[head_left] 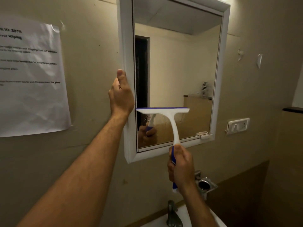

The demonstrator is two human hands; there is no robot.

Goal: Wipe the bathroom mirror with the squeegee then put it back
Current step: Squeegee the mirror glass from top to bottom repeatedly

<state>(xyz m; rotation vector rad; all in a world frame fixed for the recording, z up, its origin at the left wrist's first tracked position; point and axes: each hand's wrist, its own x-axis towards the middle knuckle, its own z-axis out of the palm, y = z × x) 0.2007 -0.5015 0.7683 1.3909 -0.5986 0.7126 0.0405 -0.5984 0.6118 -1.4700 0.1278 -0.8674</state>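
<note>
A white-framed bathroom mirror (180, 66) hangs on the beige wall. My left hand (121, 95) grips the frame's left edge, thumb up along it. A white squeegee (165, 112) with a blue blade and blue handle rests with its blade flat against the lower left of the glass. My right hand (182, 166) is closed around its handle, below the mirror's bottom edge. Water drops show on the glass just under the blade. The hand and squeegee are reflected in the glass.
A printed paper sheet (31, 79) is taped to the wall on the left. A white switch plate (238, 126) sits right of the mirror. Below are a metal holder (205, 185), a grey tap (173, 215) and the white sink rim (157, 222).
</note>
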